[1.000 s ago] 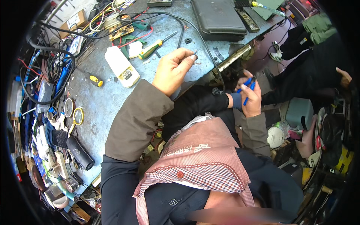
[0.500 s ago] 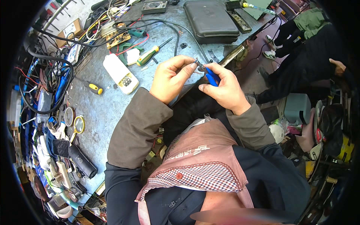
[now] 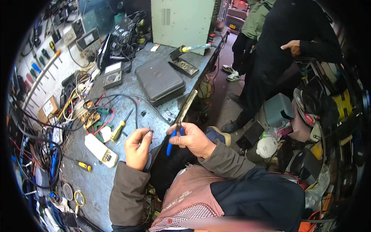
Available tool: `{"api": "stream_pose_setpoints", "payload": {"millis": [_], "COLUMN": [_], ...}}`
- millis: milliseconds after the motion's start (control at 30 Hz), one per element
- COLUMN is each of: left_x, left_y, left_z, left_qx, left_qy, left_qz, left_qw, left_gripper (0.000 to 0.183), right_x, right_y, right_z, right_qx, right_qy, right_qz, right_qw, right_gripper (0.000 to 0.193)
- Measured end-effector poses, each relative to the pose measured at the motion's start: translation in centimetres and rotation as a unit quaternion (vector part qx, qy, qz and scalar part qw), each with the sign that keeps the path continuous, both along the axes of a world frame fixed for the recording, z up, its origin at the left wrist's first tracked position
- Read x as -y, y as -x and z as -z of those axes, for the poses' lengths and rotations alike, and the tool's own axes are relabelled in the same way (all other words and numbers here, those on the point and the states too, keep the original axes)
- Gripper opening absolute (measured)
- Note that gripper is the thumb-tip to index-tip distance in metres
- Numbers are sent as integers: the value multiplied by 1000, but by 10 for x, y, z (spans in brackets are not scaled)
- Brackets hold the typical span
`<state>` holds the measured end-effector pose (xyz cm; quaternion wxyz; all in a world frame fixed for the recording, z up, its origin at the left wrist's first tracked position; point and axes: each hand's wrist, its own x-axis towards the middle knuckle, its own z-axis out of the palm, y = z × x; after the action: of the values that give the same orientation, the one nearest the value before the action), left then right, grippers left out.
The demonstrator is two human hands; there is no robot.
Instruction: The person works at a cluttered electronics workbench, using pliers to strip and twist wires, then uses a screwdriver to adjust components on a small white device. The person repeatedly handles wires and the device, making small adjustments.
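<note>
My right hand (image 3: 193, 141) is closed around blue-handled pliers (image 3: 170, 146), their dark jaws pointing away from me. At the bench edge, my left hand (image 3: 137, 149) pinches a small dark piece at its fingertips, too small to name; a thin reddish wire shows beside it. A gap separates the pliers from the left fingertips. On the bench left of my left hand lie a white handset-like casing (image 3: 99, 150) with its lower end exposed and a screwdriver (image 3: 119, 130) with a yellow-green handle. Beyond my hands sits a black case (image 3: 159, 81).
A smaller yellow screwdriver (image 3: 84, 166), a magnifier (image 3: 79, 198) and a multimeter (image 3: 113, 74) lie on the blue bench (image 3: 91, 185). Tangled cables run along its left side. Two people stand at the right, one in black (image 3: 282, 34). Clutter, including a grey box (image 3: 277, 110), fills the right.
The pliers have come away from the left fingertips, and my hands are now apart. The view has swung, bringing more of the bench's far end and the aisle into sight.
</note>
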<state>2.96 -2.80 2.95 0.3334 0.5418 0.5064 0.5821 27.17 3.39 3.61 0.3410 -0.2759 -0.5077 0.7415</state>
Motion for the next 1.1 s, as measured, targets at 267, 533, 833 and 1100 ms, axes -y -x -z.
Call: {"api": "stream_pose_setpoints", "payload": {"millis": [267, 533, 833, 1100], "left_x": [-4, 8, 3, 2], "left_y": [-8, -8, -17, -11], "left_z": [1, -9, -14, -11], "left_qx": [-143, -165, -84, -123], "left_qy": [-81, -109, -109, -119], "left_qz": [-33, -63, -49, -47], "left_qw": [986, 978, 989, 984], "left_gripper": [9, 7, 9, 11], "right_x": [4, -2, 2, -2], "right_y": [-23, 1, 17, 32], "right_z": [0, 5, -17, -11], "right_qx": [25, -241, 136, 133], "right_qy": [-39, 83, -226, -264], "right_qz": [-16, -21, -20, -44], "right_qw": [999, 967, 964, 954], "right_gripper": [19, 40, 57, 47]}}
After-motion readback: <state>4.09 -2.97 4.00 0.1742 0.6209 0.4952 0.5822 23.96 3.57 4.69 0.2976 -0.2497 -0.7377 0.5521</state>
